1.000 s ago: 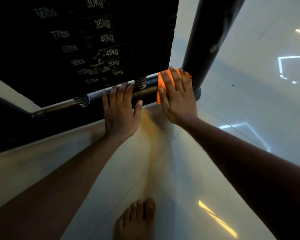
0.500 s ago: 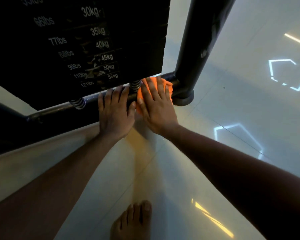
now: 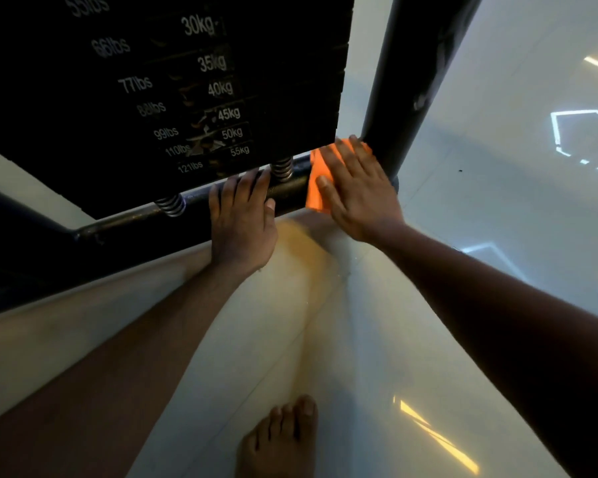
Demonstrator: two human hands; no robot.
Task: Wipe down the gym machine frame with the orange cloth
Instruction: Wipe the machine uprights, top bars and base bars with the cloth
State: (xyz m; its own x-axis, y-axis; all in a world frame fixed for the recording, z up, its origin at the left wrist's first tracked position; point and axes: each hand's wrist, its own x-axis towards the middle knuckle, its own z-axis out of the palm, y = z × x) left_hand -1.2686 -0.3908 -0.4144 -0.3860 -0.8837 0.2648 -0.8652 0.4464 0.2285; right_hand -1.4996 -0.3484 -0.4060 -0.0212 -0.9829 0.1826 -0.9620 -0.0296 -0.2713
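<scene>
Right hand point(image 3: 358, 191), fingers flat on folded orange cloth point(image 3: 316, 182), slid right along dark steel base bar point(image 3: 287, 191) to black upright post point(image 3: 408, 81) at frame centre, left hand point(image 3: 240, 220) unmoved, fingers relaxed over bar.

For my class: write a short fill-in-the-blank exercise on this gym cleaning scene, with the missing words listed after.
1. The right hand presses a cloth coloured ____.
2. The left hand rests on the frame's low ____ bar.
3. The lowest kilogram label on the weight stack reads ____.
4. The foot on the floor is ____.

Missing words: orange; horizontal; 55kg; bare

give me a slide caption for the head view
Right hand presses orange cloth onto the machine's base bar; left hand rests alongside.
</scene>
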